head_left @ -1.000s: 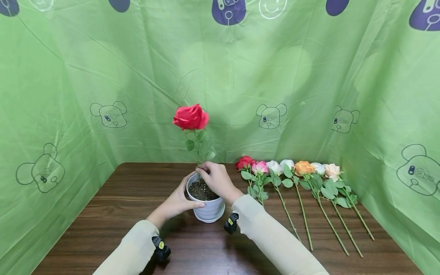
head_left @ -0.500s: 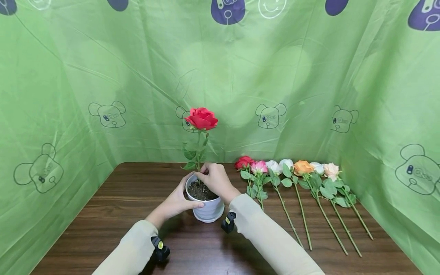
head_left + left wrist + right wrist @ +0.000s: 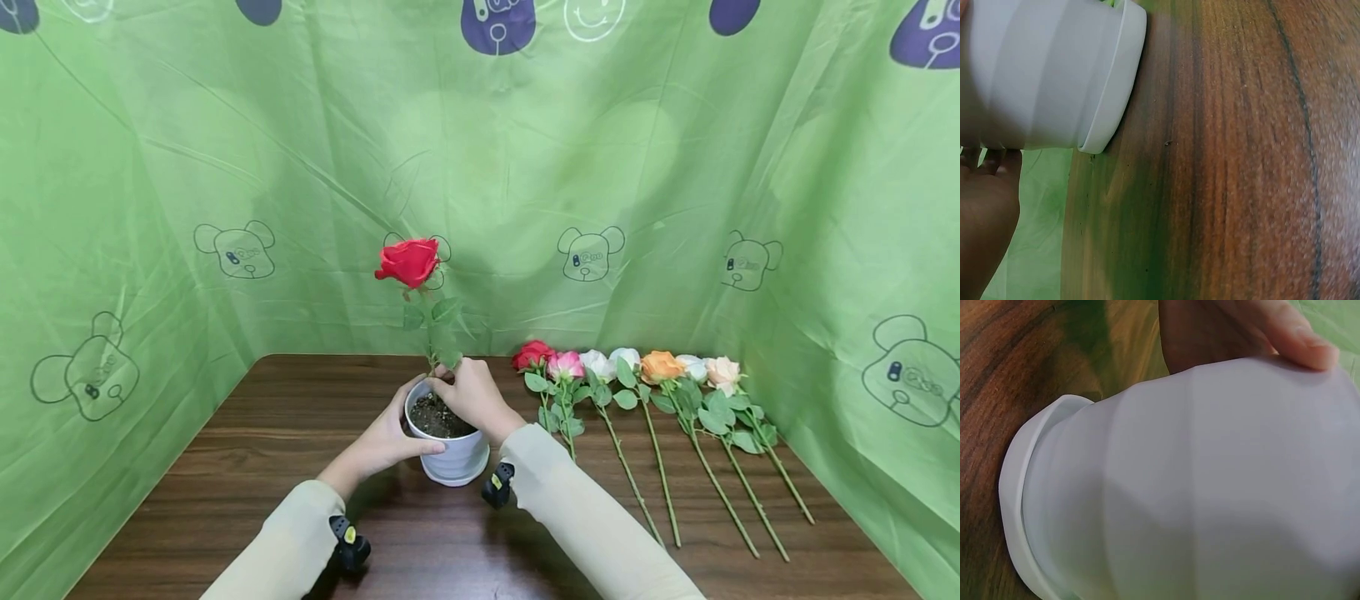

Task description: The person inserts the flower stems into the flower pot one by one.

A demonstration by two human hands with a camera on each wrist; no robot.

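A white flowerpot on a matching saucer stands on the wooden table, with dark soil inside. My left hand grips the pot around its left side, thumb toward the front near the rim; in the right wrist view that thumb presses on the pot wall. Rising from the soil is a single red rose, its bloom leaning a little left. My right hand pinches its stem low, just above the pot. The right fingertips are partly hidden behind the hand, and so is the stem's lower end.
Several cut roses lie in a row at the table's right: a red rose, a pink rose, white ones, an orange rose and a peach rose. Their stems point toward the front. Green cloth surrounds the table.
The rose's bloom swung right, then back left, and its leaves turned around the stem. It sits slightly lower than a second ago. Both hands stay nearly in place.
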